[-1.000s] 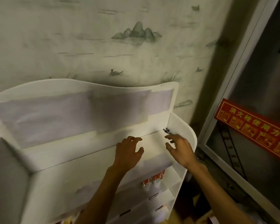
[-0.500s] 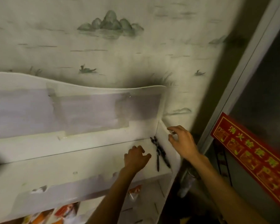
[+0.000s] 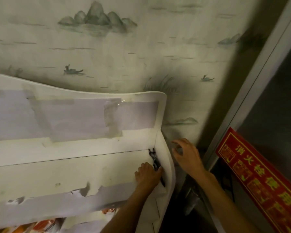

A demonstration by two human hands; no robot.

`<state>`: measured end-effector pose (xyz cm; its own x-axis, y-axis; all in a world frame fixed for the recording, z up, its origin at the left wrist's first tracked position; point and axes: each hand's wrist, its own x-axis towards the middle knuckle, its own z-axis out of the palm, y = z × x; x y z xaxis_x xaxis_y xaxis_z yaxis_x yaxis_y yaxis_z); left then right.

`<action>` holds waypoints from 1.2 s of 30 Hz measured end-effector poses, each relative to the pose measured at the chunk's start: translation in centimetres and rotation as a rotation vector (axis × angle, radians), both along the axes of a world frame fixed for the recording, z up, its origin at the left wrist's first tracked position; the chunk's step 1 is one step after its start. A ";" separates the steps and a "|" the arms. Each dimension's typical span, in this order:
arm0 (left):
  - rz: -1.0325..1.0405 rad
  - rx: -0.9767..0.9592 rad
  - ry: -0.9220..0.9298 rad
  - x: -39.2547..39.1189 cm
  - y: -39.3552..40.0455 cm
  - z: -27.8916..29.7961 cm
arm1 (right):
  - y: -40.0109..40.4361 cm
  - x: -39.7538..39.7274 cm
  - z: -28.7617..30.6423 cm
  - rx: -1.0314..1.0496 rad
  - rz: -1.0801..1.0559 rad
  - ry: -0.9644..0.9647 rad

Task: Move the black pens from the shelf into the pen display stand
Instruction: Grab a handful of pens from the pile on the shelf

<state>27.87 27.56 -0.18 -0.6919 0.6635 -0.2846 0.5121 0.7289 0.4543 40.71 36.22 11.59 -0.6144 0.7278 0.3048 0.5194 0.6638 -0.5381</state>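
Observation:
A small bunch of black pens point(image 3: 154, 158) lies in the far right corner of the white shelf point(image 3: 74, 172), along its right side wall. My left hand point(image 3: 148, 176) rests on the near part of the pens, fingers curled over them. Whether it grips them I cannot tell. My right hand point(image 3: 186, 157) hovers outside the shelf's right wall, fingers spread, holding nothing. A pen display stand does not show in this view.
The shelf's white back panel point(image 3: 77, 115) carries grey taped patches. Orange packets point(image 3: 40, 226) sit on a lower level. Painted wallpaper point(image 3: 107, 47) is behind. A metal door frame point(image 3: 242, 98) with a red sign point(image 3: 262, 182) stands to the right.
The view has shifted left and closer. My left hand moved right onto the pens in the corner. My right hand stays outside the shelf wall, fingers apart.

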 end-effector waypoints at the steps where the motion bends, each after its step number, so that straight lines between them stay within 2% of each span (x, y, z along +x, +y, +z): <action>1: 0.014 -0.001 0.000 0.0 0.5 -0.1 | 0.2 0.0 0.0 0.000 -0.002 0.007; 6: 0.101 0.020 -0.142 0.1 3.0 0.7 | 0.9 0.1 -0.2 -0.028 -0.008 0.021; 13: 0.111 0.020 -0.333 -0.4 5.7 2.0 | 1.1 0.5 -0.5 -0.063 -0.026 -0.009; 21: 0.048 -0.041 -0.345 -0.4 6.8 2.3 | 1.4 0.6 -0.8 -0.055 -0.026 -0.039; 27: 0.195 0.145 -0.433 -0.6 6.7 1.5 | 1.4 -0.5 -0.5 -0.028 -0.008 -0.037; 32: 0.102 0.138 -0.364 -0.4 6.7 1.1 | 1.2 -1.0 0.0 -0.020 0.001 -0.034; 36: 0.133 0.161 -0.362 -0.7 6.4 1.3 | 0.9 -1.7 0.7 0.012 0.018 -0.044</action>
<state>27.19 33.92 1.16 -0.6487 0.6314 -0.4249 0.2048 0.6826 0.7016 39.00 37.13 12.29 -0.6400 0.7131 0.2862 0.5306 0.6795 -0.5067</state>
